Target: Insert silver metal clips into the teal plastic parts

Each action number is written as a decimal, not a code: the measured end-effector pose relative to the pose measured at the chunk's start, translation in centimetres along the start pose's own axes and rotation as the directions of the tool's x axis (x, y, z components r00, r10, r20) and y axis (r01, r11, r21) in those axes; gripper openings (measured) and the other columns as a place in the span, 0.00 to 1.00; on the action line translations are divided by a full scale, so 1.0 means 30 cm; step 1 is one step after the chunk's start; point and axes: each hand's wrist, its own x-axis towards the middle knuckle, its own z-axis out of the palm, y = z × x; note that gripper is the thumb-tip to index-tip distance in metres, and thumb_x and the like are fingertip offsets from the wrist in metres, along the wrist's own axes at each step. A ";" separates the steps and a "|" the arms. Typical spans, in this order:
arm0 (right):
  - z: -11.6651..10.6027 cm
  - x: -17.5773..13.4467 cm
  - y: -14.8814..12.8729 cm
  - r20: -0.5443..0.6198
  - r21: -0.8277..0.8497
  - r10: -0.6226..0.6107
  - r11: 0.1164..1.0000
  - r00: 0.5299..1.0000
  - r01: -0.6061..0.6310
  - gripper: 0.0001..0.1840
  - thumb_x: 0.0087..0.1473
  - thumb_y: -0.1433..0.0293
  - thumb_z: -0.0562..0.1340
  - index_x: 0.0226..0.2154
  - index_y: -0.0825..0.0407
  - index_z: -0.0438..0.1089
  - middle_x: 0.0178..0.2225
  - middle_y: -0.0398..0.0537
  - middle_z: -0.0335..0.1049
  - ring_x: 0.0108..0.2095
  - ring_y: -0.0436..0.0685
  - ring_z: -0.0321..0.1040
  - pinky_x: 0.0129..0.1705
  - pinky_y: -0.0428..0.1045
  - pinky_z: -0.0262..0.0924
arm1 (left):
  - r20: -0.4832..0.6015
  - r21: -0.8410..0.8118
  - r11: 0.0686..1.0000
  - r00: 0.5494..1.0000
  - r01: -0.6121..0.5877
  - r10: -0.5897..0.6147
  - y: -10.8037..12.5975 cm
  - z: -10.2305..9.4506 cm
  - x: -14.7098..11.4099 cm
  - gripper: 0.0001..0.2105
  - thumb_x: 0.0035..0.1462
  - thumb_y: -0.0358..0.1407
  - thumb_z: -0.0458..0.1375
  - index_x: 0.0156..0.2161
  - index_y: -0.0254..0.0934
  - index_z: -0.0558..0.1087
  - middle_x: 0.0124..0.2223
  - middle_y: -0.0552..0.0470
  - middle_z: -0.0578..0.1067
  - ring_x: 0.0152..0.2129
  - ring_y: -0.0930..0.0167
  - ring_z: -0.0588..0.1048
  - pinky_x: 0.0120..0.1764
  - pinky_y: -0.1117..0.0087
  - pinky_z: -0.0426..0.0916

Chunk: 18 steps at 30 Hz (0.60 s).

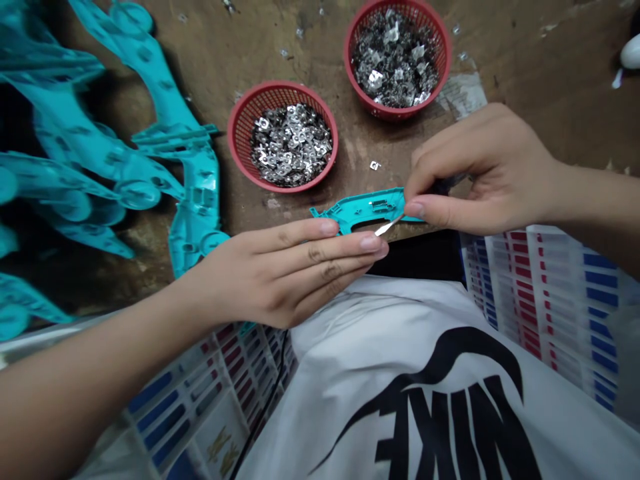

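A curved teal plastic part [357, 207] lies at the table's front edge, with a small dark metal piece [379, 205] set in it. My left hand [295, 267] reaches across its near side, fingers stretched out and side by side; the thumb is hidden. Thumb and forefinger of my right hand [475, 173] pinch a thin stick with a white tip, which looks like a cotton swab [385, 228]. Its tip touches or nearly touches my left fingertips. A loose metal clip [375, 165] rests on the table just beyond the part.
Two red baskets, one nearer [235, 143] and one farther [349, 60], hold many small metal pieces. More teal plastic parts [165, 93] pile up on the left. Slatted plastic crates [560, 300] stand below the table edge. A white object [631, 53] sits at the far right.
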 end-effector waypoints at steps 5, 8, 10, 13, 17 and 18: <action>0.002 0.001 -0.001 0.019 -0.003 -0.015 1.000 1.000 0.015 0.17 0.88 0.66 0.65 0.42 0.52 0.79 0.39 0.47 0.85 0.37 0.49 0.76 0.44 0.48 0.64 | 0.028 -0.034 0.999 1.000 0.006 -0.005 0.001 -0.008 -0.003 0.26 0.81 0.24 0.64 0.78 0.36 0.79 0.78 0.48 0.85 0.77 0.70 0.83 0.89 0.67 0.54; 0.002 0.002 -0.001 0.026 0.014 -0.021 1.000 0.999 0.021 0.17 0.88 0.66 0.65 0.41 0.53 0.80 0.38 0.48 0.85 0.37 0.49 0.74 0.43 0.48 0.63 | 0.030 -0.041 0.999 1.000 0.006 -0.004 0.002 -0.010 0.000 0.26 0.81 0.24 0.64 0.79 0.36 0.79 0.78 0.48 0.84 0.76 0.70 0.83 0.88 0.67 0.56; 0.001 0.001 -0.002 0.027 0.022 -0.014 1.000 1.000 0.013 0.17 0.88 0.67 0.65 0.41 0.53 0.79 0.38 0.48 0.85 0.37 0.49 0.73 0.43 0.48 0.62 | 0.021 -0.048 0.999 1.000 0.002 -0.001 0.002 -0.010 0.001 0.26 0.82 0.25 0.64 0.79 0.37 0.79 0.78 0.48 0.84 0.76 0.70 0.83 0.88 0.67 0.56; 0.000 -0.001 -0.002 0.031 0.017 -0.013 1.000 0.999 0.013 0.17 0.88 0.67 0.65 0.42 0.53 0.79 0.39 0.47 0.84 0.38 0.48 0.73 0.44 0.47 0.63 | 0.008 -0.061 0.998 1.000 0.001 -0.001 0.002 -0.007 0.001 0.24 0.82 0.24 0.63 0.77 0.36 0.80 0.78 0.48 0.85 0.77 0.71 0.83 0.89 0.66 0.55; 0.003 -0.003 0.003 0.026 0.010 -0.016 1.000 1.000 0.015 0.17 0.88 0.66 0.65 0.42 0.52 0.79 0.39 0.46 0.84 0.38 0.48 0.73 0.44 0.47 0.63 | -0.017 -0.039 0.999 1.000 -0.020 0.019 0.002 -0.003 0.007 0.17 0.86 0.25 0.59 0.71 0.32 0.83 0.76 0.46 0.87 0.75 0.75 0.84 0.90 0.67 0.50; 0.004 -0.003 0.004 0.018 0.014 -0.018 1.000 1.000 0.018 0.17 0.88 0.66 0.65 0.41 0.52 0.78 0.38 0.46 0.84 0.37 0.49 0.73 0.44 0.47 0.63 | -0.019 -0.028 0.999 1.000 -0.025 0.024 0.002 -0.003 0.008 0.16 0.87 0.26 0.58 0.69 0.32 0.84 0.76 0.47 0.87 0.74 0.75 0.85 0.90 0.67 0.49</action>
